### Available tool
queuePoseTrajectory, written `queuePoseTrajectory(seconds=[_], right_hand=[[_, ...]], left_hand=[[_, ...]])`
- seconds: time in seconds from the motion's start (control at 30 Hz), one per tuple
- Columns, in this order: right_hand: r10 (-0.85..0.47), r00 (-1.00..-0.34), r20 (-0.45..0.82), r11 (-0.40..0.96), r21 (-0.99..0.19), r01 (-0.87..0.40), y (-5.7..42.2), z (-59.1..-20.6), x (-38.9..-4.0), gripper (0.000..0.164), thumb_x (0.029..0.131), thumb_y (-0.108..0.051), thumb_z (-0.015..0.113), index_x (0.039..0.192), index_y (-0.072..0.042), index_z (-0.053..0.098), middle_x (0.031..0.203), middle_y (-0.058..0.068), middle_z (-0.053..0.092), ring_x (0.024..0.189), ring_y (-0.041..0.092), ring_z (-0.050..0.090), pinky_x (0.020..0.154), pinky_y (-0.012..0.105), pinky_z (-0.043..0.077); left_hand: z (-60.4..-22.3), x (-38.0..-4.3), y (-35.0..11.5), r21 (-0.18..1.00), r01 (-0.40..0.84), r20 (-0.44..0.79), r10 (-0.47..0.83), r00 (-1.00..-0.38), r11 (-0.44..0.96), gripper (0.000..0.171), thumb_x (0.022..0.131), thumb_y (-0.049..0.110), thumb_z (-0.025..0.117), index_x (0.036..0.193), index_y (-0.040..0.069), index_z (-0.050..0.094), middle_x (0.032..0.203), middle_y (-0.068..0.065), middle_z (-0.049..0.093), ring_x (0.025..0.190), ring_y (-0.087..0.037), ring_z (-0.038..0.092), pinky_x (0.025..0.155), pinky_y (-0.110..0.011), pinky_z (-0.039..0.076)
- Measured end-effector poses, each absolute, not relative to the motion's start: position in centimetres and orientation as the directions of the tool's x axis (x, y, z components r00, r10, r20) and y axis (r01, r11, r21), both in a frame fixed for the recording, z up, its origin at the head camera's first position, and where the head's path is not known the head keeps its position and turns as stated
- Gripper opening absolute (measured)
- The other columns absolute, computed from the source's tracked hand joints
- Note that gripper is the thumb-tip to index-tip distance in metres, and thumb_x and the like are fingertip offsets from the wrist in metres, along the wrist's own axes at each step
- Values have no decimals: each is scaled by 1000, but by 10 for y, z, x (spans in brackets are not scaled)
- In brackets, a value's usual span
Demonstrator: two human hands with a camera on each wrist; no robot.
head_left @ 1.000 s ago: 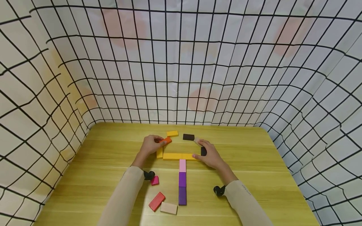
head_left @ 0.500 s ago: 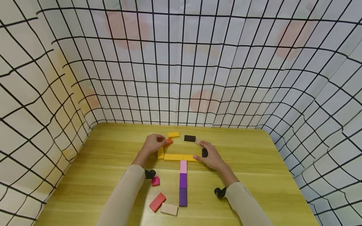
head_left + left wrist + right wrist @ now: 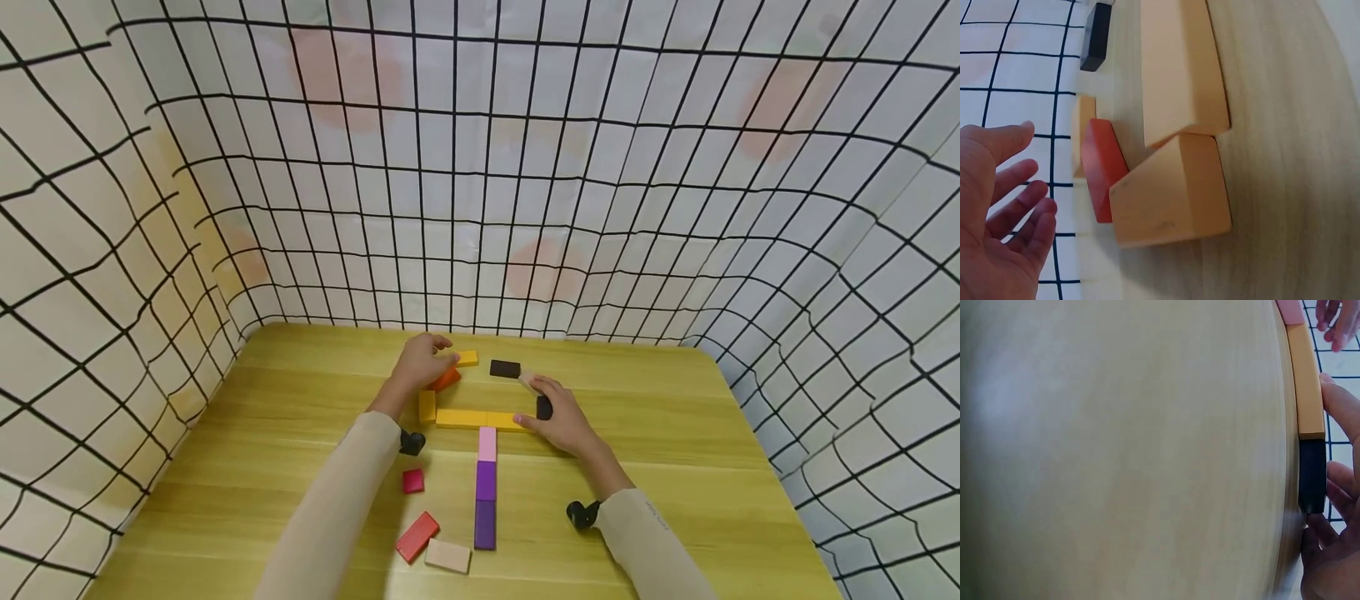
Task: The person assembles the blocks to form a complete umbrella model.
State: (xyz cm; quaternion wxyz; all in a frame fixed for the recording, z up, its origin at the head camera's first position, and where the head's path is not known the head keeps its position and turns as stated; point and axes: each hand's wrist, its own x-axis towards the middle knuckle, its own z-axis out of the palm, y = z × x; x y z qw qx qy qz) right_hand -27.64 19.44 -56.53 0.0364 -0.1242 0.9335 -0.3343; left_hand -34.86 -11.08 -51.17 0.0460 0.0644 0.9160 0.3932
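My left hand [image 3: 423,362] hovers by the far left blocks, its fingers loosely spread and holding nothing. In the left wrist view it is apart from the orange block [image 3: 1104,169] and the small yellow block [image 3: 1084,134]. My right hand [image 3: 562,417] rests at the right end of the yellow row [image 3: 461,418], thumb touching the end block [image 3: 1309,387]. Its other fingers lie about the black block [image 3: 543,407] and reach a cream block [image 3: 527,379], partly hidden. A yellow block [image 3: 427,407] stands at the row's left end.
A pink block [image 3: 487,443], a violet block [image 3: 486,480] and a dark purple block [image 3: 485,524] line up below the row. Another dark block [image 3: 505,368] lies at the back. Magenta [image 3: 413,481], red [image 3: 417,537] and cream [image 3: 448,556] blocks lie front left. Black netting [image 3: 480,225] surrounds the table.
My left hand has let go of the orange block, which now lies at the left, and moved away toward the far yellow block. My right hand has stayed in place.
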Motion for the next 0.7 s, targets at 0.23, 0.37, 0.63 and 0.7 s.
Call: queuePoseTrajectory(seconds=[0.23, 0.37, 0.63, 0.7], right_hand=[[-250, -968, 2, 743, -640, -194, 193, -564, -275, 94, 88, -58, 75, 160, -13, 37, 167, 10, 34, 152, 41, 31, 121, 65, 29], [-247, -969, 6, 743, -641, -193, 194, -564, -275, 93, 87, -58, 76, 160, -14, 37, 167, 9, 34, 152, 40, 30, 122, 64, 29], [-253, -967, 35, 736, -642, -215, 194, -567, -275, 92, 88, -57, 75, 160, -13, 38, 166, 10, 35, 152, 42, 31, 121, 66, 29], [-255, -966, 43, 727, -650, -221, 194, -566, -274, 92, 88, -56, 76, 159, -12, 39, 166, 11, 35, 152, 43, 30, 120, 67, 29]], left_hand=[[-516, -357, -104, 695, 107, -15, 163, -987, 711, 33, 100, 30, 69, 126, 10, 73, 135, -13, 62, 126, -34, 57, 107, -48, 51], [-518, -359, -98, 676, 103, -25, 162, -986, 729, 31, 99, 26, 69, 125, 9, 73, 137, -13, 65, 126, -32, 59, 107, -47, 52], [-519, -357, -89, 674, 89, -54, 169, -984, 733, 43, 99, 28, 71, 136, 6, 67, 142, -14, 63, 137, -33, 54, 112, -48, 48], [-519, -356, -89, 663, 94, -57, 175, -983, 743, 46, 98, 28, 72, 138, 5, 65, 143, -14, 62, 138, -34, 53, 113, -48, 47]])
